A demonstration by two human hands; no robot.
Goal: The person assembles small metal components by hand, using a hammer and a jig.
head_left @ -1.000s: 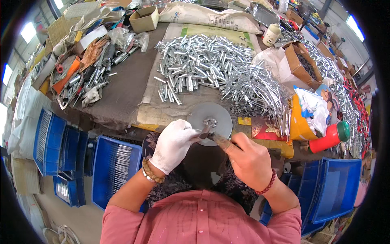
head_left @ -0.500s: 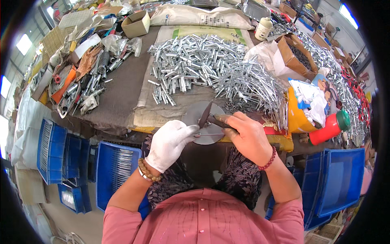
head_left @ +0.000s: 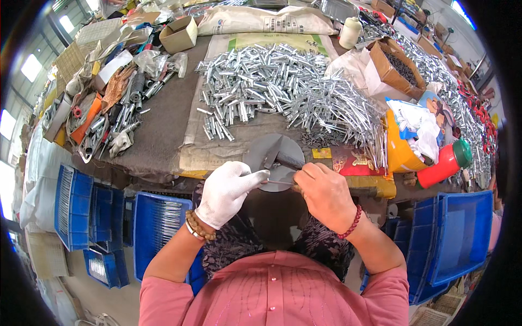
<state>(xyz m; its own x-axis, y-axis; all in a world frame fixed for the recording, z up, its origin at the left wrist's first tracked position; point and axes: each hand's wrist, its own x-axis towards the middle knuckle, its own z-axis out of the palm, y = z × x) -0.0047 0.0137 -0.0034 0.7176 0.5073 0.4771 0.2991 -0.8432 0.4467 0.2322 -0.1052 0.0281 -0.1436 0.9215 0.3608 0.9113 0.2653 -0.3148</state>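
Two hands pinch one thin metal rod [head_left: 281, 182] between thumb and fingers, gloved left hand [head_left: 224, 194] and bare right hand [head_left: 326, 196] near opposite ends, just above the grey disc's [head_left: 287, 175] near rim. It looks light, stiff and slick, best held by its ends. Beyond, a hammer [head_left: 290, 159] rests on the disc; farther, silver tubes [head_left: 261, 87] heap toward the workbench's [head_left: 163, 117] far edge.
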